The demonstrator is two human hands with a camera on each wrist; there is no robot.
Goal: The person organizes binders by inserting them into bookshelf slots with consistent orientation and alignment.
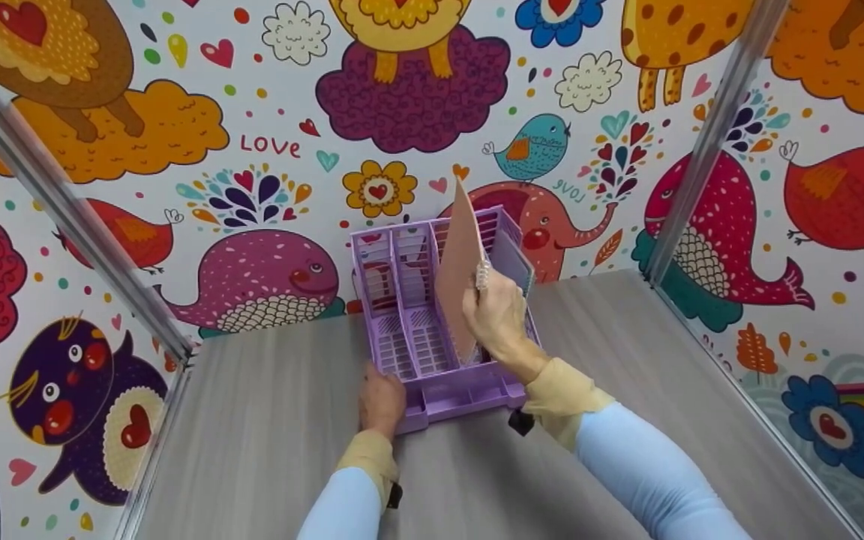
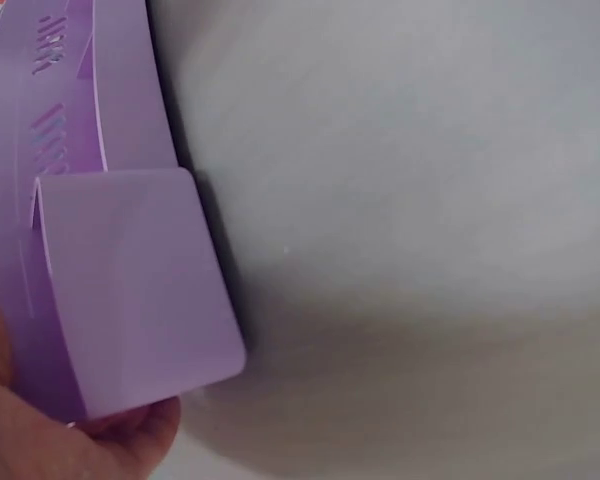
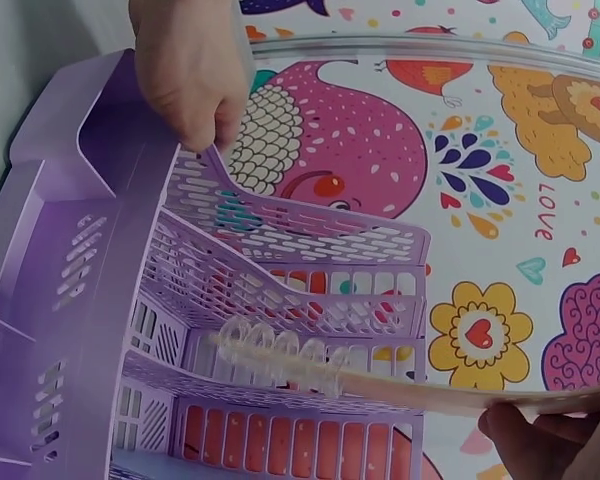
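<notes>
A purple desk file organizer (image 1: 451, 397) with slotted upright compartments stands against the back wall. My left hand (image 1: 383, 401) grips its front left corner, thumb and fingers around the plastic edge in the left wrist view (image 2: 70, 440). My right hand (image 1: 498, 315) pinches a thin pinkish-tan notebook (image 1: 458, 262) with a clear ring binding. The notebook is upright on edge, its lower part down among the compartments, overlapping a divider (image 3: 250, 385) in the right wrist view. A grey-blue notebook or folder (image 1: 513, 259) stands in the right compartment.
The organizer sits on a grey wood-grain tabletop (image 1: 274, 435). Behind it rises a wall (image 1: 417, 172) printed with cartoon animals, and metal rails (image 1: 169, 330) edge the side panels. Low trays (image 3: 20, 390) run along the organizer's front.
</notes>
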